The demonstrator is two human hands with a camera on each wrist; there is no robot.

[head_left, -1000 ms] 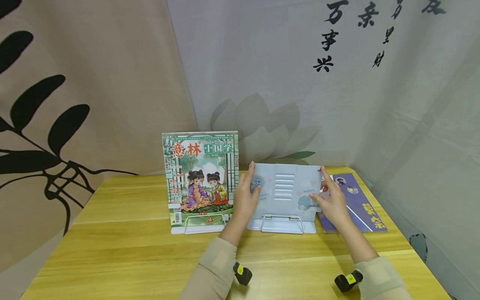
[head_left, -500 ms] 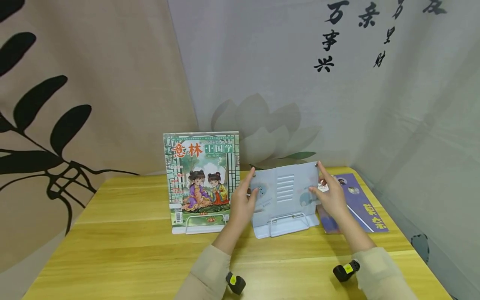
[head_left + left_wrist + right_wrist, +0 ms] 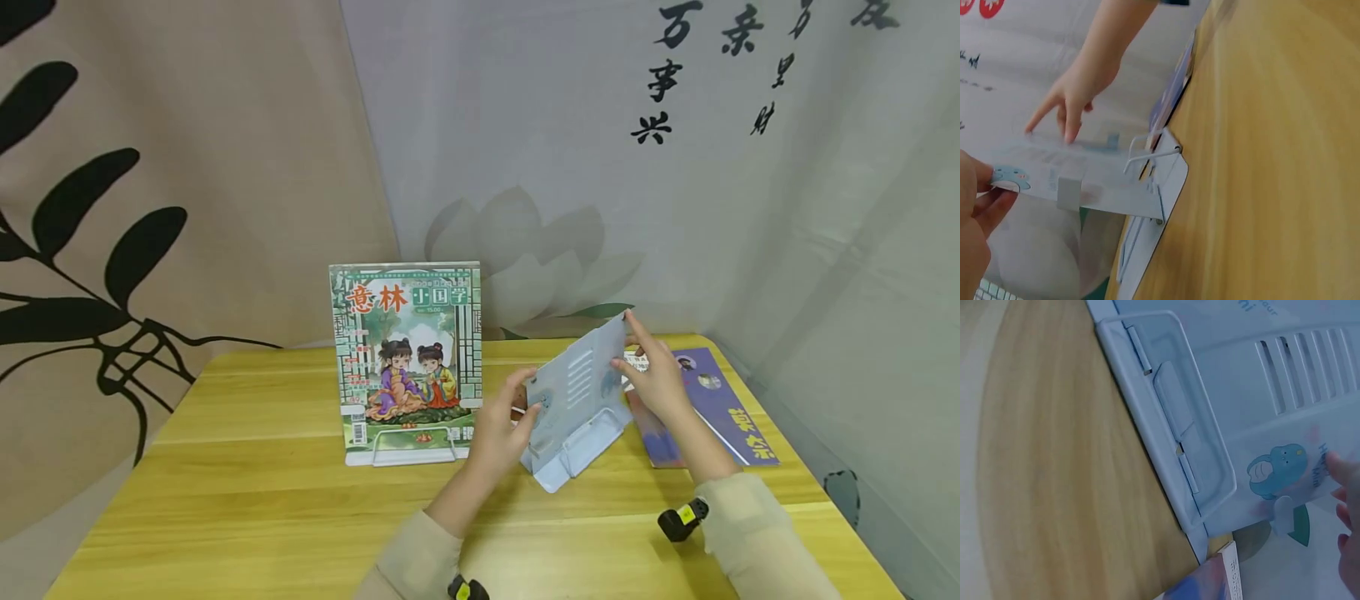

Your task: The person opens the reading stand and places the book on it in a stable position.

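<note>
2 grips [image 3: 498, 429] [image 3: 660, 385] hold 1 bookstand [image 3: 576, 404] between 2 books [image 3: 405, 358] [image 3: 723, 408].

Head view: left hand [image 3: 499, 429] lies right of frame centre, low; right hand [image 3: 663, 385] sits higher, further right. Both pinch, thumbs opposing fingers. Forearms [image 3: 705, 446] angle up from the bottom edge.

Leaf-printed curtain [image 3: 517, 125] behind wooden table [image 3: 247, 500]

Place: a fabric-backed reading corner; whether home or studio cannot be told.
Backdrop: hanging fabric [image 3: 495, 133] printed with dark leaves [image 3: 146, 254], a pale lotus [image 3: 517, 242] and Chinese characters [image 3: 664, 79].
Surface: yellow wood-grain table [image 3: 262, 500].
Reading matter: illustrated magazine [image 3: 407, 367], purple booklet [image 3: 716, 408], pale-blue book stand [image 3: 558, 404].
</note>
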